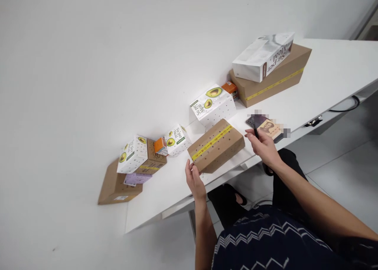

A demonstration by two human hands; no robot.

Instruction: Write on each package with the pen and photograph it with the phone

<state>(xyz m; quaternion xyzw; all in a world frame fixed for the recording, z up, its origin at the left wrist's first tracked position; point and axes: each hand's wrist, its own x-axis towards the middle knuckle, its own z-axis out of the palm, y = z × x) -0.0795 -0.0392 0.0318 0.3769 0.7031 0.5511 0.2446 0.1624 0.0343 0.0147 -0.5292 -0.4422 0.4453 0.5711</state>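
Observation:
A brown cardboard box (pixel 217 151) with black specks and yellow printed tape across its top lies in front of me near the table edge. My left hand (pixel 195 179) is at its left corner, fingers stretched and slightly apart, seemingly touching the cardboard. To the right of the box, my right hand (pixel 264 148) is closed around a slim black pen-like tool (pixel 255 131) that points up; its exact kind is unclear. Just beyond that hand lies a dark phone (pixel 252 121) with a portrait-printed banknote (pixel 268 129) on it, partly pixelated.
Along the wall stand a white avocado-print box (pixel 223 110), a smaller one (pixel 177 140), orange boxes (pixel 161 146) and stacked cartons (pixel 113 183) at left. A large carton (pixel 274 82) carries a white box (pixel 251 59) at right. The white table (pixel 327 73) has a metal clip (pixel 313 121) on its edge.

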